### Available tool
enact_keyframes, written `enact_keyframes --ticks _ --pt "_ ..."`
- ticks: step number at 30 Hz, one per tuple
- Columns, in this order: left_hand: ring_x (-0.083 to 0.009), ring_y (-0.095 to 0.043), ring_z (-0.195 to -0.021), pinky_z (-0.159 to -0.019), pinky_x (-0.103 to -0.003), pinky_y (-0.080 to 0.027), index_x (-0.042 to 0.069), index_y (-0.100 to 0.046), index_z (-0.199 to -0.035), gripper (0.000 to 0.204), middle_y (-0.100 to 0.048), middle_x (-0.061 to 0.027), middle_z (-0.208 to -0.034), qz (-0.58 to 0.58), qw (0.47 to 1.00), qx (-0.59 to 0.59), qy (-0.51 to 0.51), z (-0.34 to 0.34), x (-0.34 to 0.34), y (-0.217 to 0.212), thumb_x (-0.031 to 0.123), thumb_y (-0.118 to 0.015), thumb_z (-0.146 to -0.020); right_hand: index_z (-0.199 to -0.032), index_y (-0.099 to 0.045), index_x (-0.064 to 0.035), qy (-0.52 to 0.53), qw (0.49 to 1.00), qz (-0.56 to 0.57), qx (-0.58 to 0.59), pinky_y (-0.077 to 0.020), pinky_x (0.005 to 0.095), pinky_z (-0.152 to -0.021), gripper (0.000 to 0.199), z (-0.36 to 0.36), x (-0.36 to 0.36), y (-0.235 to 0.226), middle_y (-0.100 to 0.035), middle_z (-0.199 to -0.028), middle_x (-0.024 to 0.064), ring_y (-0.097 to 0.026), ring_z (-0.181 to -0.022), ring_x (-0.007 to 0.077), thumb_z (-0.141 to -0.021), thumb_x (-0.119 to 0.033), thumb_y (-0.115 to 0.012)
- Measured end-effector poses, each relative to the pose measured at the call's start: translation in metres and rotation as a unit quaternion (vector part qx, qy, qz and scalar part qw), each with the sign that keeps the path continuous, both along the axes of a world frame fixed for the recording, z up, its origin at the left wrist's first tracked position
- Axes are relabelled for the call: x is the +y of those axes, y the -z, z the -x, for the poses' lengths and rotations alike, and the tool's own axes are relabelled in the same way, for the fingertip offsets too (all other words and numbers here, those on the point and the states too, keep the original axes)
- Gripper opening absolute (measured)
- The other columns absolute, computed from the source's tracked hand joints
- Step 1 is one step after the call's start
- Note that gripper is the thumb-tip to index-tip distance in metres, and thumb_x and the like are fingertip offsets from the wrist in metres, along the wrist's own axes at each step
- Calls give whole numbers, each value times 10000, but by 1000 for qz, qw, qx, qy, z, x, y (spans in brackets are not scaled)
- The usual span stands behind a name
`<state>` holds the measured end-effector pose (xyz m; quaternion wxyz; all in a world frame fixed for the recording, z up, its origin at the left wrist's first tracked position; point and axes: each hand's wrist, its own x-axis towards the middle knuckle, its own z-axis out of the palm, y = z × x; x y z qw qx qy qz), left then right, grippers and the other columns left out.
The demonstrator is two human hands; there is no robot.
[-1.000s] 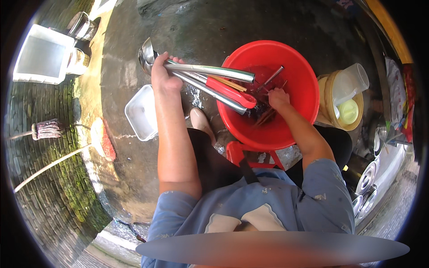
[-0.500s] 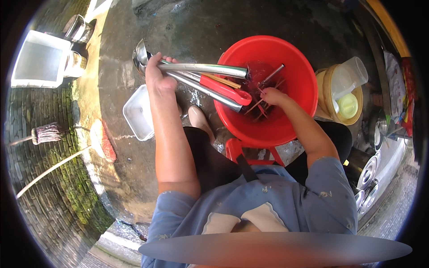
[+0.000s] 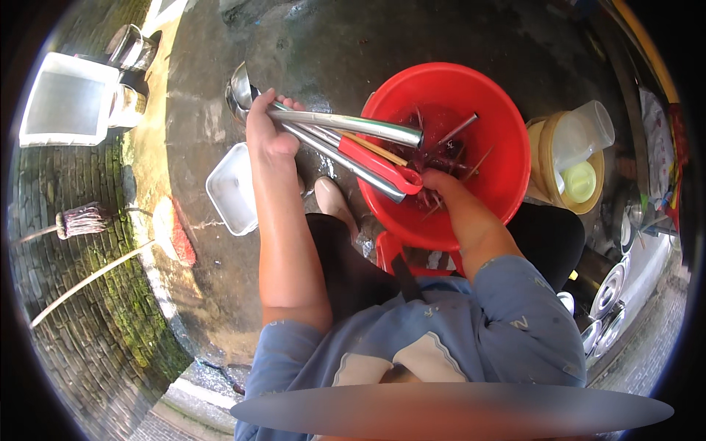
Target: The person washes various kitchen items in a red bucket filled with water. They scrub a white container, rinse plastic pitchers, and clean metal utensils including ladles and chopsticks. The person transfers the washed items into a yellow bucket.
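My left hand (image 3: 275, 136) is closed around a bundle of kitchen utensils. Long shiny metal handles (image 3: 353, 126), a red handle (image 3: 379, 163) and wooden sticks (image 3: 368, 145) slant from it over a red bucket (image 3: 373, 206). Beyond the fingers, metal ladle bowls (image 3: 240, 90) stick out to the left. Inside the bucket, at the tip of the red handle, is my right hand (image 3: 441, 184), its fingers curled and partly hidden; what it grips cannot be made out. Thin sticks and a metal tube (image 3: 459, 127) lie in the bucket around it, in dark reddish water.
A white plastic tub (image 3: 232, 189) sits on the wet floor left of my foot. Right of the bucket, a yellowish pail (image 3: 546, 151) holds clear containers. A red stool (image 3: 386, 250) is before me. A broom (image 3: 173, 234) and a mop (image 3: 81, 221) lie left; pot lids (image 3: 607, 287) lie right.
My right hand has moved left and slightly toward me in the bucket, to the ends of the utensils. The bundle in my left hand has shifted slightly right and nearer.
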<state>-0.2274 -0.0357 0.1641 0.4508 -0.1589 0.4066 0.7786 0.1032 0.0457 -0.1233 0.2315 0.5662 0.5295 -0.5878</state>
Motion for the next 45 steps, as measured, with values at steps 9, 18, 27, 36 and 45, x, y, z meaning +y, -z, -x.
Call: enact_keyframes --ticks 9,18,27,36,45 --pt "-188 -518 -617 -595 -334 -492 53 -498 -745 140 -521 -64 -679 -7 996 4 91 -9 3 -3 107 -606 -817 -670 -478 -51 335 906 189 178 -429 343 -410 222 13 7 -63 -534 -599 85 -518 -484 210 -876 -134 -464" --pt "-173 -525 -579 -555 -332 -488 31 -535 -765 112 -541 -66 -676 -32 981 -20 192 -48 16 -1 93 -618 -807 -866 -507 -13 67 961 -227 140 -462 402 -499 177 -53 -30 -168 -620 -770 205 -631 -644 333 -913 -171 -441" --pt "-181 -549 -653 -624 -350 -509 -60 -515 -1163 400 -626 -116 -970 -66 958 -18 280 -79 25 20 116 -597 -813 -956 -502 -5 -25 863 -460 206 -473 428 -665 154 -53 -39 -262 -591 -807 217 -600 -778 398 -882 -136 -535" --pt "-230 -571 -605 -593 -415 -513 28 -532 -891 152 -590 -120 -731 -105 959 25 261 -83 28 18 96 -619 -788 -1030 -566 -35 -62 810 -523 258 -501 387 -666 200 -37 -33 -257 -618 -809 166 -634 -758 333 -837 -81 -591" --pt "-204 -551 -665 -617 -369 -504 115 -551 -917 140 -628 -100 -933 -146 960 -23 239 -78 24 14 79 -623 -802 -1061 -496 -28 -133 766 -595 201 -501 405 -677 249 -39 2 -297 -592 -909 172 -605 -834 357 -842 -88 -598"
